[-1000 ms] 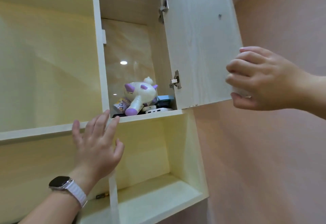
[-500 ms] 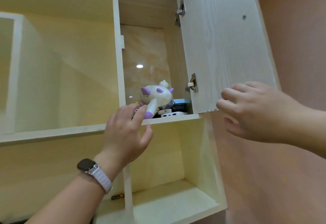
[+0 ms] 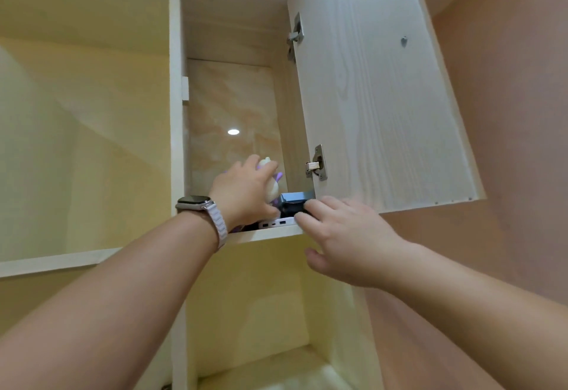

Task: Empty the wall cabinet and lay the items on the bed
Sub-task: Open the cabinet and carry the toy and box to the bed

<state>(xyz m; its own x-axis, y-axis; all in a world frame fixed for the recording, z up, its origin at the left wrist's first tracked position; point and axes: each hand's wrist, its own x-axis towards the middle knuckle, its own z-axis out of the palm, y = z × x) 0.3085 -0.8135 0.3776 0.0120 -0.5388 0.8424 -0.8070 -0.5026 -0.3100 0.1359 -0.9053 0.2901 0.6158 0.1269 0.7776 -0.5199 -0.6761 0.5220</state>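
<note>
My left hand (image 3: 242,193) is inside the open compartment of the pale wood-grain wall cabinet (image 3: 175,113), cupped over the white and purple plastic toy animal (image 3: 273,188), with the fingers curled round its top and far side. The toy stands on the cabinet's floor, towards the right. It looks hollow, hard and light, with a smooth shell that could slip, so I judge the rounded body a better hold than the small knob on top or the purple ears.

My right hand (image 3: 347,236) is relaxed and holds nothing. Its fingertips (image 3: 307,209) touch the near end of the dark blue rectangular box (image 3: 295,200), which sits just right of the toy, and the thumb hangs below the shelf's front edge (image 3: 267,234). The box looks stiff and square-cornered, easy to pinch by its sides. Under it lies a flat white plastic hub with ports (image 3: 276,223), close to the lip. If I drag the box out, the hub may come with it and drop.

The compartment is narrow. The open cabinet door (image 3: 384,97) stands to the right, and its lower metal hinge (image 3: 316,163) juts in near my knuckles. There is plenty of height above the toy, so lifting first and then drawing it towards me seems the cleanest way out. The bed is not in view.
</note>
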